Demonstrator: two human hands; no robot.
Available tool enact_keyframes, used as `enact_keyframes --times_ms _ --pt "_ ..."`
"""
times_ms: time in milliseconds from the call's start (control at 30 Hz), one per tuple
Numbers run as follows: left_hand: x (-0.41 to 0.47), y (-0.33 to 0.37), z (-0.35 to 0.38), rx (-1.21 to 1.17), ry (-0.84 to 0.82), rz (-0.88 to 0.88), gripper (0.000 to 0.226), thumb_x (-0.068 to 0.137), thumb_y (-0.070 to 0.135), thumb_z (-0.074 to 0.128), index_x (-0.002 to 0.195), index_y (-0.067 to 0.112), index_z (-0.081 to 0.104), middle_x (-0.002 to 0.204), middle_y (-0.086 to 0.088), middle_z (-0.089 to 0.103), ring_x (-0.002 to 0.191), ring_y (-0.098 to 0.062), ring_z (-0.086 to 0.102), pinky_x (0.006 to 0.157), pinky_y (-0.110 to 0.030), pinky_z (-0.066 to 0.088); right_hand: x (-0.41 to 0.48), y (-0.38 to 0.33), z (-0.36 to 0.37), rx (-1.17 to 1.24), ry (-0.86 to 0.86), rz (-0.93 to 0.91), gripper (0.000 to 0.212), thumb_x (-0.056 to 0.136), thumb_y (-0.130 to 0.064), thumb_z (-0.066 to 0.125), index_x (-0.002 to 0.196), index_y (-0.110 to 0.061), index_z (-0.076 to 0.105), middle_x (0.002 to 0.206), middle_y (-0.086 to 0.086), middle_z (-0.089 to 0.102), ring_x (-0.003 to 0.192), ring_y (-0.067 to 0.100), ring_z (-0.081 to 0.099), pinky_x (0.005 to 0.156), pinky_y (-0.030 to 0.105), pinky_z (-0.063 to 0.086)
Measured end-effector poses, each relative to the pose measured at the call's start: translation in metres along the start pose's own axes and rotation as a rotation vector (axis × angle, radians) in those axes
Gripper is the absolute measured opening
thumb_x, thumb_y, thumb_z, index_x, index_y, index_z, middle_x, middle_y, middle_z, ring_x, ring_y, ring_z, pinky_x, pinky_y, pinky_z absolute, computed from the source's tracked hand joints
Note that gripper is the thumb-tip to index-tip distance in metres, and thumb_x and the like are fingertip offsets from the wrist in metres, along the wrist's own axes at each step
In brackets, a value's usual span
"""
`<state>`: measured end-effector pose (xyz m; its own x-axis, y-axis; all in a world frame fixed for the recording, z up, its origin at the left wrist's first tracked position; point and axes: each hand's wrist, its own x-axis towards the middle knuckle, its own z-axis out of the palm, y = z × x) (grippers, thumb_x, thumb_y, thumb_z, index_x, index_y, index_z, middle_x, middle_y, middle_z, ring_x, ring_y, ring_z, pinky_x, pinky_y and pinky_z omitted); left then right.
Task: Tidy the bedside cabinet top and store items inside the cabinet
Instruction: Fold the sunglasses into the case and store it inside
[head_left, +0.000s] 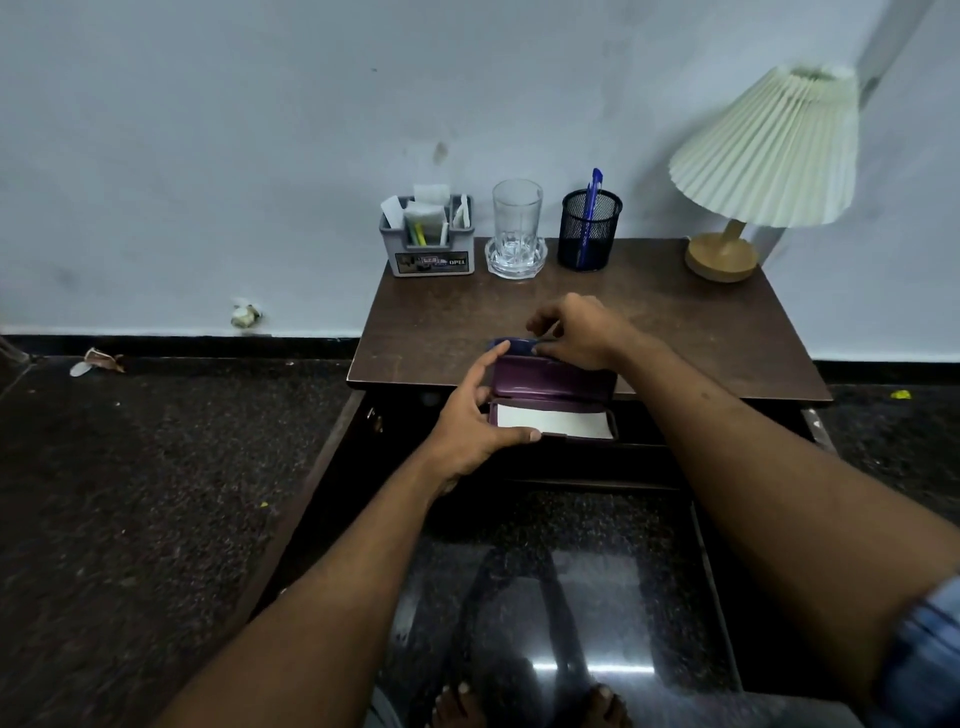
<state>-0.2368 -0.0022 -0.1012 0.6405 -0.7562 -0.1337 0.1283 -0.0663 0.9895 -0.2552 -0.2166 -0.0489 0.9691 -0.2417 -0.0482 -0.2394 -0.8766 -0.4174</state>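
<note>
So the purple case (550, 387) sits open at the tabletop (675, 332) front edge, 6 o'clock from the glass (517, 223). Left hand (478, 415) grips its left end, right hand (576, 332) pinches the lid. Looks like rigid, light, slick plastic, so I'd hold both ends.

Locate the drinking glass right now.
Head view: the drinking glass stands on a clear coaster at the cabinet top's back edge, between the grey organizer and the black mesh pen cup.
</note>
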Motion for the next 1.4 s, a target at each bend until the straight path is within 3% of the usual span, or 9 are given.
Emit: enact_keyframes --times_ms 167,300,500,667,733,833,1167,1400 --pt "0.000 0.002 0.005 0.002 0.001 0.004 0.108 0.066 -0.010 0.085 0.150 0.036 0.035 0.123 -0.011 0.069 0.110 -0.021 0.070 0.094 -0.036 0.057 0.006 -0.002 -0.002 -0.088 -0.031 0.012 0.020 0.085 -0.018 0.074 0.105 -0.017 0.077 0.100 0.001 0.076 0.092 0.017 0.070 0.072 0.022 0.044" --pt "0.003 0.003 0.006 -0.011 0.028 0.036 0.109 0.066 -0.012 0.084 0.151 0.036 0.034 0.127 -0.007 0.067 0.114 -0.018 0.068 0.096 -0.036 0.056 0.006 -0.004 -0.014 -0.034 0.131 -0.018 0.012 0.085 -0.016 0.074 0.096 -0.013 0.077 0.089 0.004 0.075 0.084 0.021 0.071 0.074 0.034 0.057" --pt "0.007 0.013 0.002 -0.057 0.125 0.080 0.111 0.069 -0.011 0.082 0.153 0.038 0.029 0.123 -0.006 0.070 0.113 -0.015 0.068 0.094 -0.031 0.056 -0.014 -0.025 -0.058 0.208 0.237 -0.069 0.015 0.086 -0.015 0.078 0.100 -0.014 0.076 0.076 -0.010 0.071 0.064 -0.001 0.069 0.059 0.013 0.053" --pt "0.007 0.015 0.006 -0.068 0.171 0.050 0.106 0.071 -0.015 0.079 0.153 0.028 0.029 0.125 -0.006 0.067 0.116 -0.023 0.066 0.100 -0.042 0.054 -0.037 -0.042 -0.058 0.049 0.181 -0.211 0.019 0.084 -0.019 0.078 0.102 -0.019 0.077 0.090 -0.003 0.074 0.079 0.008 0.069 0.073 0.025 0.057" --pt "0.004 0.015 0.006 -0.058 0.168 0.041 0.108 0.071 -0.015 0.078 0.155 0.027 0.026 0.135 -0.005 0.062 0.120 -0.020 0.064 0.102 -0.040 0.052 -0.047 -0.042 -0.049 0.012 0.142 -0.206 0.018 0.083 -0.023 0.078 0.101 -0.021 0.077 0.091 -0.003 0.075 0.080 0.009 0.068 0.075 0.029 0.057" --pt "-0.001 0.015 0.006 -0.033 0.150 0.063 0.112 0.071 -0.016 0.077 0.155 0.037 0.025 0.130 -0.006 0.064 0.115 -0.016 0.067 0.094 -0.035 0.056 -0.063 -0.040 -0.032 -0.007 0.113 -0.180 0.017 0.082 -0.023 0.078 0.099 -0.022 0.077 0.091 -0.004 0.074 0.081 0.011 0.067 0.076 0.034 0.057" --pt "-0.009 0.014 0.010 -0.061 0.072 0.062 0.111 0.070 -0.016 0.078 0.154 0.035 0.026 0.122 -0.020 0.068 0.111 -0.028 0.068 0.092 -0.040 0.057 -0.088 -0.025 0.005 -0.161 0.098 -0.151 0.023 0.079 -0.026 0.077 0.100 -0.017 0.074 0.100 0.001 0.070 0.089 0.021 0.066 0.076 0.038 0.055" --pt "-0.008 0.012 0.009 -0.076 0.028 0.049 0.101 0.072 -0.016 0.077 0.149 0.033 0.034 0.114 -0.030 0.068 0.099 -0.027 0.071 0.085 -0.038 0.060 -0.093 -0.019 0.014 -0.024 0.169 -0.147 0.031 0.079 -0.033 0.079 0.107 -0.018 0.075 0.102 0.000 0.069 0.091 0.015 0.066 0.081 0.037 0.057"
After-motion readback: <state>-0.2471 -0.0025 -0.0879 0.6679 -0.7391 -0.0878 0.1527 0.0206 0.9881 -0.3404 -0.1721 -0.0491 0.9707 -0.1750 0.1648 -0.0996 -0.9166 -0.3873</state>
